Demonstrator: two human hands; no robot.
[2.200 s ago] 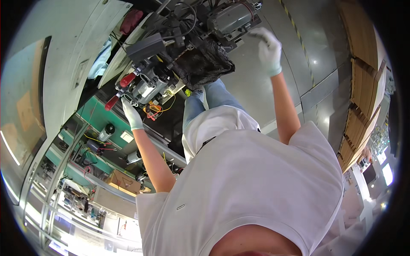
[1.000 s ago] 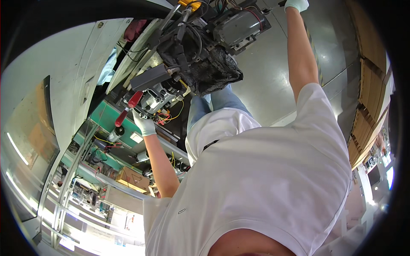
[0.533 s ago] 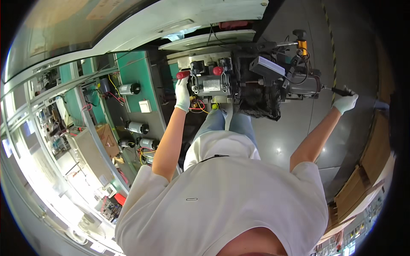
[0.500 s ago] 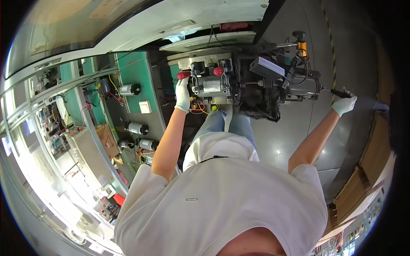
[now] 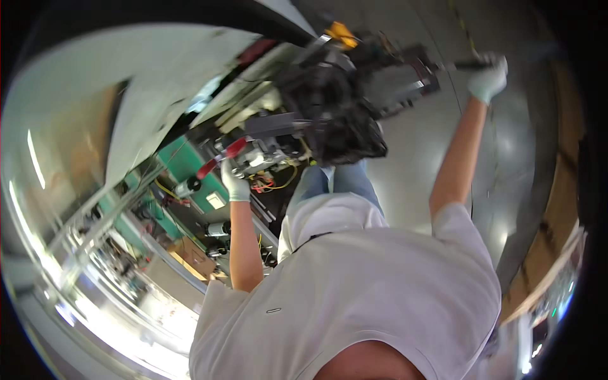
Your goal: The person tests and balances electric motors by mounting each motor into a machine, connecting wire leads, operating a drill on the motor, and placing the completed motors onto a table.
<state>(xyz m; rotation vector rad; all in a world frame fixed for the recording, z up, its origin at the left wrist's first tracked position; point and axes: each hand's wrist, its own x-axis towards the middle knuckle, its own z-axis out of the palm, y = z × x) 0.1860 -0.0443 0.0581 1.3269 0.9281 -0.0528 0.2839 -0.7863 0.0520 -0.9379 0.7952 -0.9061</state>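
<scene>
My gloved left hand (image 5: pixel 235 182) is raised at the left end of the machine. Its fingers look closed round the base of a red clamp handle (image 5: pixel 207 168), though motion blurs the fingertips. A second red handle (image 5: pixel 235 147) slants up just to the right of it, over a metal fixture (image 5: pixel 256 158). Far to the right, my gloved right hand (image 5: pixel 490 80) is wrapped round a black handle (image 5: pixel 472 64). A rod joins that handle to the end of a grey cylindrical motor (image 5: pixel 396 87). Crumpled black sheeting (image 5: pixel 348 142) hangs between fixture and motor.
A yellow-orange part (image 5: pixel 342 34) stands behind the motor. Left of the fixture, a green panel (image 5: pixel 180 158) and several small cylindrical motors (image 5: pixel 218 228) sit by a metal frame. Coloured wires (image 5: pixel 278 185) lie below the fixture. Cardboard (image 5: pixel 550 244) lines the far right.
The whole view has turned, so the machine now slants up to the right and is blurred. Both hands stay at their handles. The left red handle has tilted from level to sloping.
</scene>
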